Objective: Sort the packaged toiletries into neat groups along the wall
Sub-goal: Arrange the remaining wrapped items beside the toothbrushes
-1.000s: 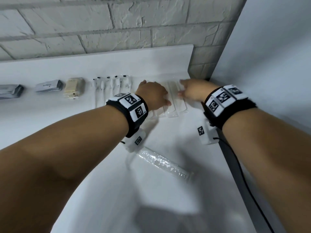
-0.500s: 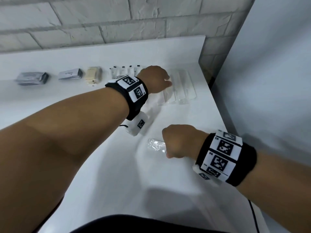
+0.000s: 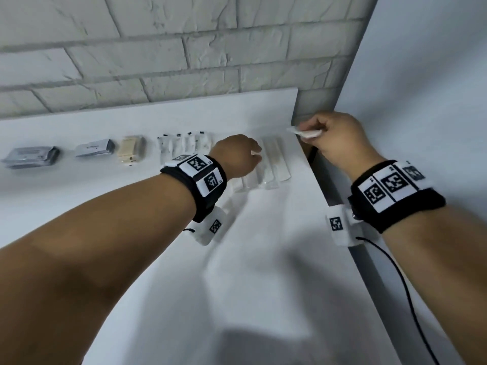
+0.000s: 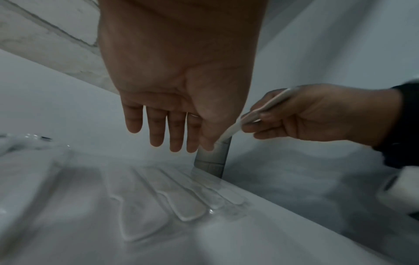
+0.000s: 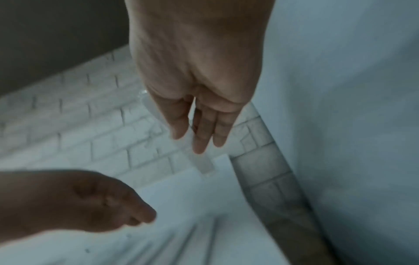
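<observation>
My right hand (image 3: 320, 135) pinches a long clear-wrapped packet (image 3: 305, 133) in the air above the counter's back right corner. The left wrist view shows the same packet (image 4: 251, 116) slanting down from the right hand's fingers (image 4: 256, 129). A row of similar long clear packets (image 3: 275, 164) lies on the white counter (image 3: 263, 259) just left of that corner. My left hand (image 3: 237, 156) hovers over the row's left side. Its fingers (image 4: 156, 132) are straight and hold nothing, above the packets (image 4: 188, 202).
Along the brick wall (image 3: 184, 61), from the left, lie a grey pack (image 3: 31, 156), a smaller grey pack (image 3: 95, 148), a beige pack (image 3: 130, 151) and several small white sachets (image 3: 184, 143). A plain wall (image 3: 421, 101) closes off the right side beyond the counter edge.
My right hand came down to the loose long packet at the counter's front, gripped it and carried it up to the back right corner. The left hand stayed by the row.
</observation>
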Available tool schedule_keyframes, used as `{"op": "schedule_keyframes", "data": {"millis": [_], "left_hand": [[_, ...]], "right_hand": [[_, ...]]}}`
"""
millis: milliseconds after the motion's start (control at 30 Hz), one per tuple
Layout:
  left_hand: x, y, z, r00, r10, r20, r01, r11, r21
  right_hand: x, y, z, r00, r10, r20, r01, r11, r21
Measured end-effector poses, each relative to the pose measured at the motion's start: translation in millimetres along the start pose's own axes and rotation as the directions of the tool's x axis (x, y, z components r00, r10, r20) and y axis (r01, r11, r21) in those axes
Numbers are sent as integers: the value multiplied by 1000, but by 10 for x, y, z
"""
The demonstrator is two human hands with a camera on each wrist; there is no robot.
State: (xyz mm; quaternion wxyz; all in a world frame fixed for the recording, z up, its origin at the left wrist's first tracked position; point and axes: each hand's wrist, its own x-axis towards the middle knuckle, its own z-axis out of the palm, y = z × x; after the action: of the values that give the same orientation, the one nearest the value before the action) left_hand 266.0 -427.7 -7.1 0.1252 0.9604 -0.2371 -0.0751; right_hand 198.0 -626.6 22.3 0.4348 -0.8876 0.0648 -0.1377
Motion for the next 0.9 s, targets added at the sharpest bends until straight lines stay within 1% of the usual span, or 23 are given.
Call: {"op": "schedule_keyframes", "data": {"millis": [33,67,100,133,200,233,267,300,367,400,433,533,600,733,900], "left_hand": [[36,35,37,1000,6,8,-6,1000,5],[62,62,81,1000,13,20,-13,1000,11],[91,91,122,999,21,35,-21,1000,16],[128,125,162,998,28,50,-29,999,23],[191,170,228,997,33,66,-35,999,30],[214,181,251,997,30,70,-32,999,25],[231,191,265,997,30,74,-31,999,15],[247,206,278,997,34,76,-35,999,9],[270,236,287,996,50,73,-52,998,24],[283,250,291,995,65,72,-68,997,44],[291,265,287,994,81,74,-86,994,70],[303,325,280,987,126,101,-141,977,162],[292,364,289,982,144,125,-167,966,197],[283,376,330,981,163,103,-181,961,210],[278,367,334,983,158,98,-174,965,196]], "right_hand": [[78,93,2,1000,-15,0,15,998,-57],[137,183,28,999,-5,40,9,993,-119],[178,273,63,994,19,107,2,981,-195],[204,353,91,977,62,202,1,955,-295],[216,473,123,909,146,391,50,892,-450],[220,519,132,878,171,447,75,874,-481],[221,524,123,864,186,468,80,867,-491],[249,544,114,867,189,462,64,876,-479],[308,546,100,890,183,418,26,894,-447],[322,524,98,894,190,407,24,884,-467],[339,505,101,886,199,418,43,863,-503],[358,441,139,825,282,490,128,751,-648],[375,404,176,819,280,501,180,703,-688],[416,373,225,799,268,539,260,654,-710],[445,365,241,790,266,552,287,634,-717]]}}
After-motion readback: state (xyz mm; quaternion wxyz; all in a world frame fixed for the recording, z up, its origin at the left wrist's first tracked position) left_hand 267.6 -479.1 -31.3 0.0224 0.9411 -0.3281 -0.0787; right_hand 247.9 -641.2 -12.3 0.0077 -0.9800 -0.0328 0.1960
